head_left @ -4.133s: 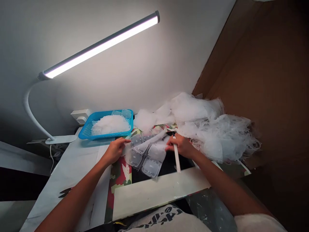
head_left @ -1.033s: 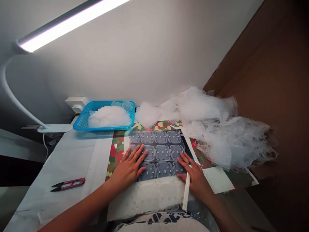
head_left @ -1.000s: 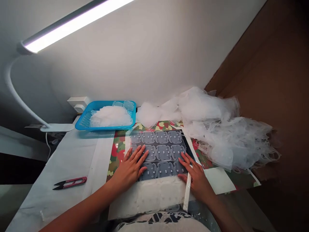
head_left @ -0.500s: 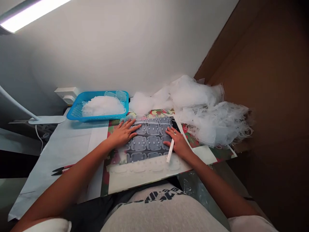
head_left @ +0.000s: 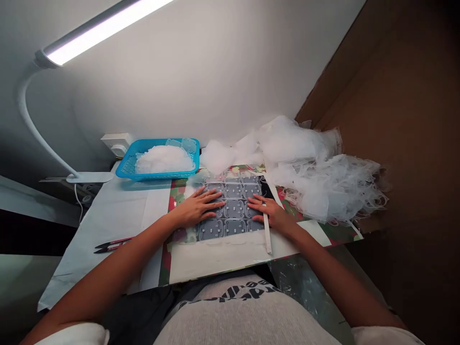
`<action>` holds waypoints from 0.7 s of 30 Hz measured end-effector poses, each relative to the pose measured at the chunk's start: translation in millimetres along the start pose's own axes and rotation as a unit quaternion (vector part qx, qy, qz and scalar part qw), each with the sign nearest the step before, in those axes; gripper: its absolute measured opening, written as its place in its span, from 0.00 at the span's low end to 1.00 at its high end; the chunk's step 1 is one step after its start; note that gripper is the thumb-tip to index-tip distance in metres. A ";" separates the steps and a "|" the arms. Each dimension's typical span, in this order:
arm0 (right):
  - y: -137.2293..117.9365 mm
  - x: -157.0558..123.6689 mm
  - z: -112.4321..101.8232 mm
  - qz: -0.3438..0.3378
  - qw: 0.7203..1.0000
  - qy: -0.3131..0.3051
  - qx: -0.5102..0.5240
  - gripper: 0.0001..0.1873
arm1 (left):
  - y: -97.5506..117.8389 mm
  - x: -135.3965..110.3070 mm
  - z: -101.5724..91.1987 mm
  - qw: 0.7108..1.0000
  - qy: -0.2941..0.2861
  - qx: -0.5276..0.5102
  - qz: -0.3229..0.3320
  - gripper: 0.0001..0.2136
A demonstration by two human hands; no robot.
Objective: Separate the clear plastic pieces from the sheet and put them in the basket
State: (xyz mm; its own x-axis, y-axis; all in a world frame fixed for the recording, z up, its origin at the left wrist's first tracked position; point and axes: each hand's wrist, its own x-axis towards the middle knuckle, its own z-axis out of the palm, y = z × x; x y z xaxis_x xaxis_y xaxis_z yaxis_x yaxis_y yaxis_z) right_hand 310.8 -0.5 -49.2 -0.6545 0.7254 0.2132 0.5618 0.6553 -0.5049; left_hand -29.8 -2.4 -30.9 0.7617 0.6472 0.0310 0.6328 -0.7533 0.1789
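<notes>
A clear plastic sheet with moulded rounded-square shapes lies over a dark grey panel (head_left: 234, 209) marked with rows of the same outlines. My left hand (head_left: 199, 207) rests flat on the left side of the sheet, fingers spread. On the right side, my right hand (head_left: 275, 213) lies with its fingers stretched over the sheet. A slim white stick (head_left: 267, 235) is tucked in that hand and points down toward the table's near edge. How the fingers grip it is partly hidden. Beneath the panel is a cream board (head_left: 215, 258).
A blue basket (head_left: 124, 167) holding a heap of translucent pieces stands at the back left. White, frame-like plastic scraps (head_left: 330, 187) are piled at the right. Red-handled snips (head_left: 111, 246) lie at the left, below a bent-neck lamp (head_left: 27, 112). A cardboard wall (head_left: 377, 120) rises on the right.
My left hand has slid down the sheet toward me. My right hand stays at the right edge, and the stick in it has swung so its lower end points more to the right. The view has shifted.
</notes>
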 end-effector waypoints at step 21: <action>-55.8 -48.2 8.1 -0.058 0.984 -0.057 0.156 0.16 | 69.0 -60.0 -9.7 1.000 -0.013 0.021 0.010 0.30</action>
State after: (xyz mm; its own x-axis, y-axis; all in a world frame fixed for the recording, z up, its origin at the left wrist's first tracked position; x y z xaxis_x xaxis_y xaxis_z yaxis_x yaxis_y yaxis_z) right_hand 306.9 -73.8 -38.0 -0.7675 0.6093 0.1992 0.3083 0.6234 -0.7186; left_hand -33.2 -92.1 -10.9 0.7776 0.6287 0.0078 0.6219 -0.7709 0.1377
